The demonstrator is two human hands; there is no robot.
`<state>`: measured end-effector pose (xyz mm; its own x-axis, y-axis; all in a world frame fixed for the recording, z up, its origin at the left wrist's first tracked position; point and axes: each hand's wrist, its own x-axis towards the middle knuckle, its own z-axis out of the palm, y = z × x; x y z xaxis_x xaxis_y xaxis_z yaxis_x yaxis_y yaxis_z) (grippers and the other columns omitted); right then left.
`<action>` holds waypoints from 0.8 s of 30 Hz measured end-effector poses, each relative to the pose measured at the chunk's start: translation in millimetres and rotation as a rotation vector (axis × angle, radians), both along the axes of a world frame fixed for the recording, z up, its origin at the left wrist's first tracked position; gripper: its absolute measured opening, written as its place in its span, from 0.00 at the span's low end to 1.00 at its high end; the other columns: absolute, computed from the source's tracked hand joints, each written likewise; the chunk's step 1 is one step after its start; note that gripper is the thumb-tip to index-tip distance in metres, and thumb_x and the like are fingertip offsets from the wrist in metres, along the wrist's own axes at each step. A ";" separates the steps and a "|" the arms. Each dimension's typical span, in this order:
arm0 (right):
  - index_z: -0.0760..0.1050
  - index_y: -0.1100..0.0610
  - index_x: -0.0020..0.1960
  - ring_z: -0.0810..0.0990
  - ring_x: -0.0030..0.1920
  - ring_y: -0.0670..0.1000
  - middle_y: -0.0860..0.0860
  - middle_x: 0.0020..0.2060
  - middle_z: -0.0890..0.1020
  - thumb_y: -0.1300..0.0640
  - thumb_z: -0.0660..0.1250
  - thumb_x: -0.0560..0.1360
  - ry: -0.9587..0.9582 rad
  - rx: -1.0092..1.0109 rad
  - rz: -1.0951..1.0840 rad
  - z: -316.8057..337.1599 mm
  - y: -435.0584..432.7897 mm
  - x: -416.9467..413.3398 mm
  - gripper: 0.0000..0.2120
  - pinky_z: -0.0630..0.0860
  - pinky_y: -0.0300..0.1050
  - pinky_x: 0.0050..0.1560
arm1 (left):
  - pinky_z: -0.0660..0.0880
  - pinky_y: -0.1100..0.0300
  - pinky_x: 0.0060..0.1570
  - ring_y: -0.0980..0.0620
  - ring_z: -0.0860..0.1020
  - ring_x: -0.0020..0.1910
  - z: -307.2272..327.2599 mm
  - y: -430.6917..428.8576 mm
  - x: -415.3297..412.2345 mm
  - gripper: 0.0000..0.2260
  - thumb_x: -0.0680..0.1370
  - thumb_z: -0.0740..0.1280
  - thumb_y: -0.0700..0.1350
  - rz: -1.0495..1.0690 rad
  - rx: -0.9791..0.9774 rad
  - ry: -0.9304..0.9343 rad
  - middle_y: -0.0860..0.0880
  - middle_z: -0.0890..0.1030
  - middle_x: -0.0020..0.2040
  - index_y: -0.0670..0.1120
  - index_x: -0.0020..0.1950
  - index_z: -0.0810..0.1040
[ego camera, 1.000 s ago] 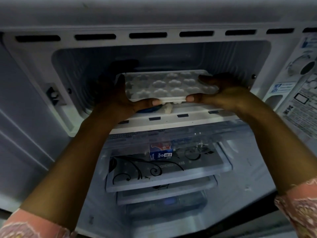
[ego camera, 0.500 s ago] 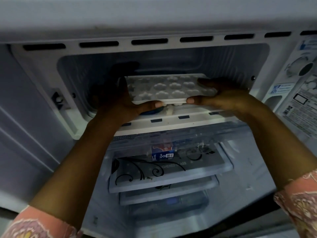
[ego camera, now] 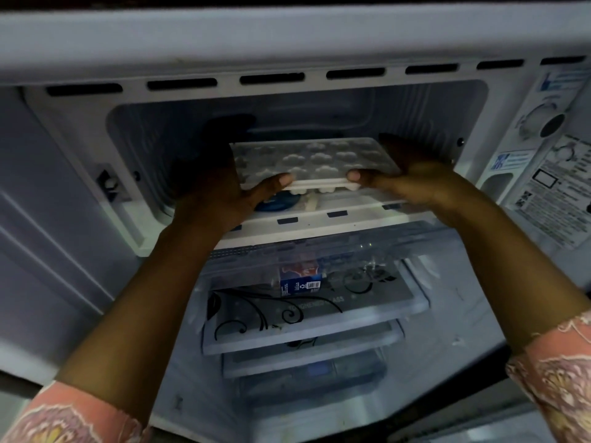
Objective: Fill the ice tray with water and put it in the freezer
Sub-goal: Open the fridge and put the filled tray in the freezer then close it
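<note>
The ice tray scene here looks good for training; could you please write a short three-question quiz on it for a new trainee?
1. True or false: only one of the hands holds the ice tray.
2. Where is the tray?
A. on a glass shelf in the lower fridge
B. at the freezer compartment opening
C. on the floor
3. What stands on the top glass shelf below the freezer?

Key:
1. False: the left hand and the right hand grip opposite ends.
2. B.
3. A small blue carton.
</note>
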<state>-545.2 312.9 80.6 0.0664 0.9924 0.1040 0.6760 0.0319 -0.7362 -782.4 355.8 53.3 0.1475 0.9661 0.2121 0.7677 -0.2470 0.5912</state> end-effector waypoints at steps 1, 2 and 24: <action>0.63 0.52 0.70 0.69 0.66 0.53 0.52 0.68 0.71 0.44 0.65 0.72 -0.044 0.025 -0.033 -0.9 1.0 -0.6 0.30 0.64 0.39 0.56 | 0.61 0.54 0.66 0.44 0.65 0.69 0.9 -1.0 1.3 0.43 0.65 0.55 0.73 0.027 0.031 0.016 0.45 0.66 0.71 0.50 0.74 0.58; 0.63 0.53 0.70 0.68 0.67 0.55 0.54 0.68 0.70 0.42 0.63 0.73 -0.128 0.063 -0.084 -2.8 2.5 -0.9 0.29 0.64 0.40 0.58 | 0.61 0.51 0.67 0.43 0.65 0.69 1.6 -2.6 2.5 0.43 0.66 0.50 0.74 0.042 0.055 0.043 0.44 0.65 0.71 0.50 0.74 0.57; 0.46 0.64 0.75 0.45 0.76 0.56 0.60 0.75 0.50 0.49 0.46 0.80 -0.748 0.504 -0.235 -46.6 -81.9 -72.4 0.29 0.35 0.46 0.73 | 0.34 0.59 0.71 0.48 0.42 0.75 -22.3 -100.1 22.5 0.27 0.82 0.45 0.53 0.135 0.554 0.322 0.41 0.45 0.77 0.39 0.75 0.44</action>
<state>-617.6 231.0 34.0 0.0016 0.7878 0.6159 0.9986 0.0313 -0.0427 -759.9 255.7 31.0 0.1716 0.7408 0.6495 0.9309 -0.3377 0.1392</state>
